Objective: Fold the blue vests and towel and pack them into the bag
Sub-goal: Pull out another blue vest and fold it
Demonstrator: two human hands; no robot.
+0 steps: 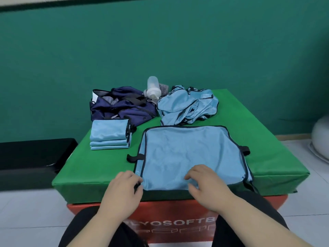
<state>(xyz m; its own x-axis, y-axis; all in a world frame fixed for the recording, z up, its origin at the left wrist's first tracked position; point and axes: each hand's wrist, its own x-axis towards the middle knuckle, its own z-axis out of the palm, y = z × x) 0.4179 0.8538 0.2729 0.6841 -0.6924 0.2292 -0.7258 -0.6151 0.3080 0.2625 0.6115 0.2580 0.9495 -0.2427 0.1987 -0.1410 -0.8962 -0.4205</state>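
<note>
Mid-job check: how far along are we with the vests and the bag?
Done: a stack of folded vests sits in front of the navy bag. In hand: the left hand and right hand grip the near edge of the spread vest. Left: the crumpled vest pile behind it, then packing the bag. I can't pick out the towel.

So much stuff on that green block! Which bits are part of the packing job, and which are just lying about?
Part of the job: spread vest, gripped by left hand and right hand; folded stack; vest heap; navy bag; grey cloth, perhaps the towel.
Just lying about: bottle; black pad; white object on the floor.
</note>
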